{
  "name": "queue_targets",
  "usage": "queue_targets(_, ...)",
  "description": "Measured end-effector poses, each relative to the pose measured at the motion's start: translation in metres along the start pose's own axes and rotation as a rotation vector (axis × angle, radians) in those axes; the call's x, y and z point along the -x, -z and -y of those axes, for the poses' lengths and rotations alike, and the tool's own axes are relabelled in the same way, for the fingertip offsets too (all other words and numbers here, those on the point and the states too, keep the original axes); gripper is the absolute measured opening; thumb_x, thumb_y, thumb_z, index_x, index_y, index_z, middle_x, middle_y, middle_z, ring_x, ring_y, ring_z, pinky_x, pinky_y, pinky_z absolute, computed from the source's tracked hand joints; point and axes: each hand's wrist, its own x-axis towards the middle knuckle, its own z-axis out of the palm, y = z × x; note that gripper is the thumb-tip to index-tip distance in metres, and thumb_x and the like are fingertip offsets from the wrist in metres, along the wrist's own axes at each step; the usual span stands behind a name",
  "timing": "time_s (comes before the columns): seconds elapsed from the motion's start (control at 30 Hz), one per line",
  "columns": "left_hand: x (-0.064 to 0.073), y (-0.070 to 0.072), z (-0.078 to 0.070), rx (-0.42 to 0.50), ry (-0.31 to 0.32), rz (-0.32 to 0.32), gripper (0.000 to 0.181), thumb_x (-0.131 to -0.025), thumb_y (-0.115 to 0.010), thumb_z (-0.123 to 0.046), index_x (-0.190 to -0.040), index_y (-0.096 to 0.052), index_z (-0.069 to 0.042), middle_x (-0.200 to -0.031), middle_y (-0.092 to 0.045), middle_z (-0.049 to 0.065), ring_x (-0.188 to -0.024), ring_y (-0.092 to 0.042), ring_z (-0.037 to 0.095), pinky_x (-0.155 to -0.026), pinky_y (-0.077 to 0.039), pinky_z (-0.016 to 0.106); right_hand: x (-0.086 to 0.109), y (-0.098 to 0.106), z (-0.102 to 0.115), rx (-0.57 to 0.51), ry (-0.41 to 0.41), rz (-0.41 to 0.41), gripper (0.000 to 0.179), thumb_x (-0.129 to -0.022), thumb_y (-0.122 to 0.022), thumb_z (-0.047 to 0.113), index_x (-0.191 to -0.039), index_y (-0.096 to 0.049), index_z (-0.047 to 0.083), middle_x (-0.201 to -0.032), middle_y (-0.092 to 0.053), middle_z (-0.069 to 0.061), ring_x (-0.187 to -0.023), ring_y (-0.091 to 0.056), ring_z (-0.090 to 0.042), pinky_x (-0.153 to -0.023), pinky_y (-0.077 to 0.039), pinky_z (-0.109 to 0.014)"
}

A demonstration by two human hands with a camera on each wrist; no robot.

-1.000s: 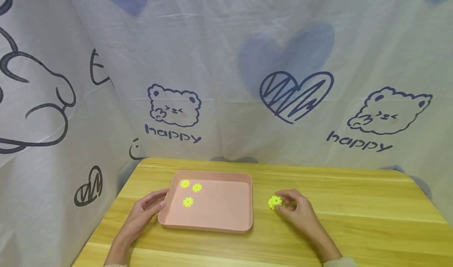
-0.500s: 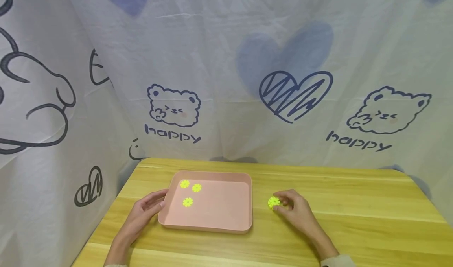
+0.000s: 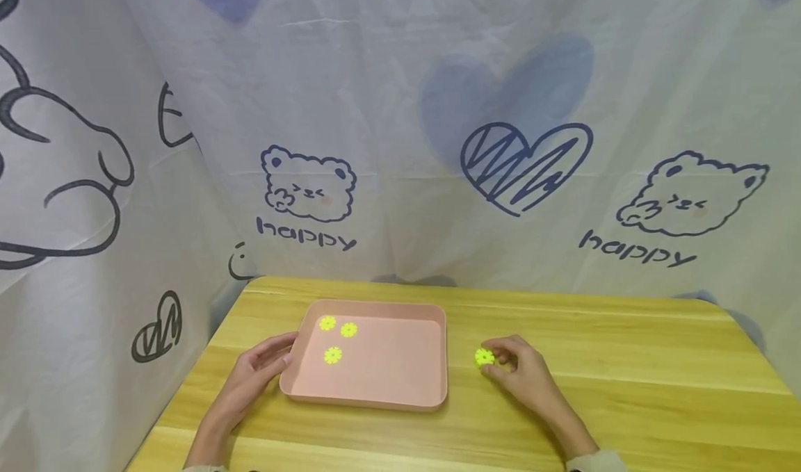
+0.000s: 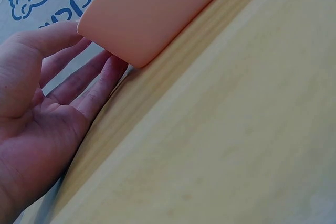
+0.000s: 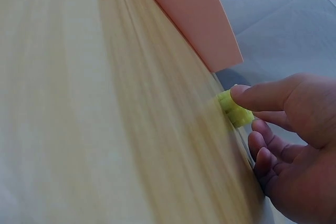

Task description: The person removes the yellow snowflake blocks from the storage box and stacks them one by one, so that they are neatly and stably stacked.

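Note:
A shallow pink tray lies on the wooden table, with three yellow flower-shaped discs inside it toward the left. My left hand rests against the tray's left side. In the left wrist view its fairly straight fingers touch the outer wall, and the thumb meets the rim. To the right of the tray, my right hand pinches a small stack of yellow flower-shaped discs between thumb and fingers. The right wrist view shows the layered edge of this stack, low at the table surface.
The wooden table extends past the tray and the right hand. A white cloth with printed bears and hearts hangs behind the table and along its left side.
The discs in my right hand, offset from each other a second ago, now line up in one stack. My left hand and the tray have stayed in place.

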Motion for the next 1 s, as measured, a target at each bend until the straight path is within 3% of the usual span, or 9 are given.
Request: queue_targets(1.0, -0.0004, 0.0005, -0.0001, 0.008, -0.022, 0.012, 0.049, -0.104, -0.064, -0.016, -0.147, -0.051, 0.002, -0.15, -0.051, 0.022, -0.125, -0.059, 0.005, -0.103, -0.048, 0.019, 0.0007, 0.0002, -0.0007, 0.005, -0.001, -0.014, 0.036, -0.082, -0.086, 0.007, -0.116, -0.073, 0.006, -0.1, -0.063, -0.004, -0.091, -0.057, -0.02, -0.071, -0.049, -0.023)
